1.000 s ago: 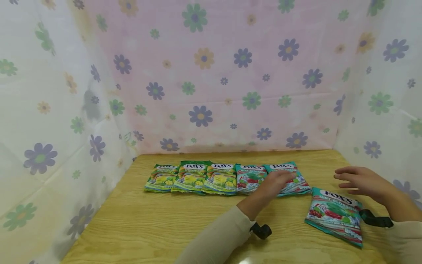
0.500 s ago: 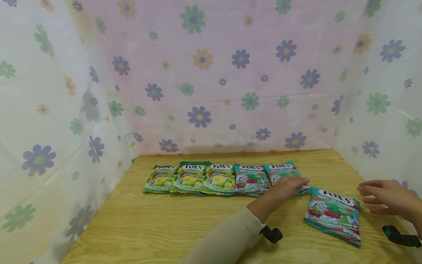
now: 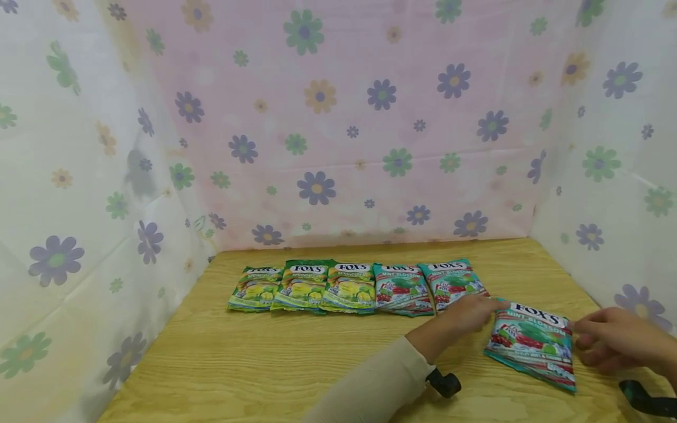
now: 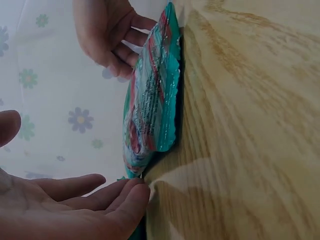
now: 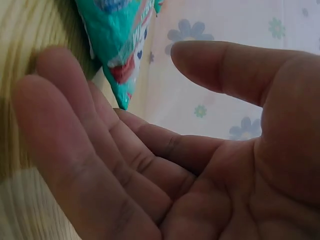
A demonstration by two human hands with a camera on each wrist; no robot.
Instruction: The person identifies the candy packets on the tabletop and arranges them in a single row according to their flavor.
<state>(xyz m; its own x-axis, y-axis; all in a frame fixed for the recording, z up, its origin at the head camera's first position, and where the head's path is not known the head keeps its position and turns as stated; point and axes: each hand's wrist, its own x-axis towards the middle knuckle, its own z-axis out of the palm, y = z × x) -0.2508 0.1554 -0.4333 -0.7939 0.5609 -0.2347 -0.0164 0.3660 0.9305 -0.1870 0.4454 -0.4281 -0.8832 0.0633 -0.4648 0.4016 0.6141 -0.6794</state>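
A teal Fox's Mint Blossom candy bag (image 3: 533, 343) lies slightly turned on the table, nearer than the row of bags. My left hand (image 3: 468, 319) is at its upper left corner, fingers extended; in the left wrist view the fingertips (image 4: 135, 192) meet the bag's end. On the other side, my right hand (image 3: 616, 341) is beside the bag's right edge. The right wrist view shows its thumb well apart from the loosely bent fingers, with the bag's corner (image 5: 122, 92) near the fingertips and nothing gripped.
Behind stand in a row two teal Mint Blossom bags (image 3: 404, 289) and three green-yellow Springtea bags (image 3: 349, 288), lying side by side on the wooden table (image 3: 254, 364). Flowered cloth walls (image 3: 359, 147) enclose the table at the back and sides.
My left hand has moved right and nearer, off the row's last teal bag to the turned bag's corner. The right hand drew back right, then came down beside that bag's right edge.
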